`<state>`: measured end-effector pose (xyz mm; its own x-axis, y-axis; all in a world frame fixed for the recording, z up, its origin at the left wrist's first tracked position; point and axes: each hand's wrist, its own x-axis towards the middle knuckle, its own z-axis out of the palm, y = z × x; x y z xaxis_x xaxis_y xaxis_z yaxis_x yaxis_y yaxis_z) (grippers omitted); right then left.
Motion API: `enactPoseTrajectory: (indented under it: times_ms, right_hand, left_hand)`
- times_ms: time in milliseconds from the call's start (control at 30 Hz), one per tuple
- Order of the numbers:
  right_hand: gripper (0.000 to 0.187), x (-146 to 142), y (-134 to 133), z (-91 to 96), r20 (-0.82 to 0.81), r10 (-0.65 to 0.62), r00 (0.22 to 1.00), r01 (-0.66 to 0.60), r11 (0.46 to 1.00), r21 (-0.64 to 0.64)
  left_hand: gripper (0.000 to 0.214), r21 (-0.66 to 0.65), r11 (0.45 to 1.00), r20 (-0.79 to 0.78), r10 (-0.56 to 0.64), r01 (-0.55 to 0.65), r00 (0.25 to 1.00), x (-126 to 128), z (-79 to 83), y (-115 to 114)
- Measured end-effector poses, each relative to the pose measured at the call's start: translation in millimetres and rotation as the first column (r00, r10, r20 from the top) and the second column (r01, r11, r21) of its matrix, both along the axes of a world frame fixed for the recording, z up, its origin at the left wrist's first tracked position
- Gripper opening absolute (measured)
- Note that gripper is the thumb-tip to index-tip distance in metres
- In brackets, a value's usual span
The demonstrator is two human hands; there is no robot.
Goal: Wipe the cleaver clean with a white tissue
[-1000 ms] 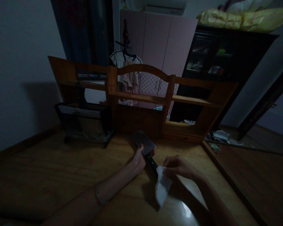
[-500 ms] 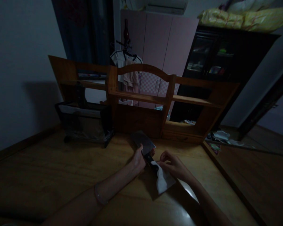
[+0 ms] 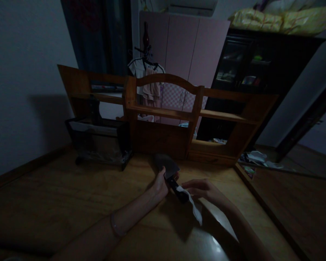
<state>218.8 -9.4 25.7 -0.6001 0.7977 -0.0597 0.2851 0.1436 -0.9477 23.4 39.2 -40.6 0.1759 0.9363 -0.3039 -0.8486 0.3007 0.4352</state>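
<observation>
A cleaver [image 3: 167,166] with a broad grey blade and black handle is held above the wooden desk, blade pointing away from me. My left hand [image 3: 161,184] grips it where blade and handle meet, thumb on top. Against the handle's near end, my right hand [image 3: 202,190] pinches a white cloth or tissue [image 3: 192,207], which hangs down edge-on towards me. The right fingertips are partly hidden behind the white piece.
A wooden shelf unit [image 3: 160,136] stands along the desk's [image 3: 97,203] far edge. At the back left sits a dark-framed box [image 3: 99,143] with a black upright item behind it. A raised wooden edge [image 3: 263,201] bounds the desk on the right.
The white piece has turned from broad side to edge-on and shifted slightly right along the handle, baring more of it. My right hand has flattened. The left grip stays the same.
</observation>
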Motion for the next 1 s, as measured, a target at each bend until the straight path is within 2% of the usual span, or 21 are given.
enactPoseTrajectory:
  times_ms: [67, 200, 333, 467, 600, 733, 833, 933, 1000]
  right_hand:
    - [0.029, -0.2, 1.0, -2.6, 0.049, -0.002, 0.999, -0.001, 0.999, 0.046]
    - [0.023, -1.9, 0.9, -10.3, 0.108, -0.091, 0.99, 0.079, 0.99, 0.118]
    - [0.023, -5.1, -2.0, -9.0, 0.079, -0.105, 0.991, 0.094, 0.987, 0.128]
    - [0.022, -10.8, -3.8, -5.0, 0.029, -0.116, 0.993, 0.105, 0.961, 0.254]
    - [0.021, -15.5, -2.8, -12.7, 0.03, -0.147, 0.989, 0.127, 0.93, 0.345]
    - [0.026, -16.3, -3.6, -19.0, 0.034, -0.178, 0.983, 0.156, 0.928, 0.339]
    - [0.025, -15.2, -6.9, -15.6, 0.048, -0.16, 0.986, 0.137, 0.941, 0.31]
    - [0.027, -13.1, -10.8, -8.8, 0.095, -0.099, 0.991, 0.073, 0.968, 0.239]
    - [0.035, -11.3, -13.0, -4.9, 0.118, -0.041, 0.992, 0.02, 0.985, 0.173]
  left_hand:
    - [0.04, -0.016, 1.0, 0.0, -0.018, 0.018, 1.0, 0.7, 1.2, -0.1]
    - [0.04, -0.037, 0.999, -0.002, -0.039, 0.039, 0.999, 1.7, 5.7, -2.2]
    - [0.04, -0.04, 0.997, -0.008, -0.062, 0.061, 0.998, 1.8, 6.8, -2.9]
    - [0.048, -0.08, 0.991, -0.014, -0.113, 0.111, 0.994, 0.6, 5.1, -1.5]
    - [0.05, -0.071, 0.987, 0.005, -0.146, 0.146, 0.989, -0.5, 0.6, 0.2]
    - [0.047, -0.019, 0.994, -0.026, -0.105, 0.104, 0.994, 1.7, -3.0, 1.5]
    - [0.042, -0.006, 0.998, -0.045, -0.059, 0.058, 0.997, 2.8, -1.1, 0.1]
    - [0.045, -0.01, 0.995, -0.079, -0.099, 0.098, 0.992, 0.8, 3.3, -3.6]
    - [0.047, -0.023, 0.991, -0.083, -0.135, 0.134, 0.987, -0.9, 6.3, -5.8]
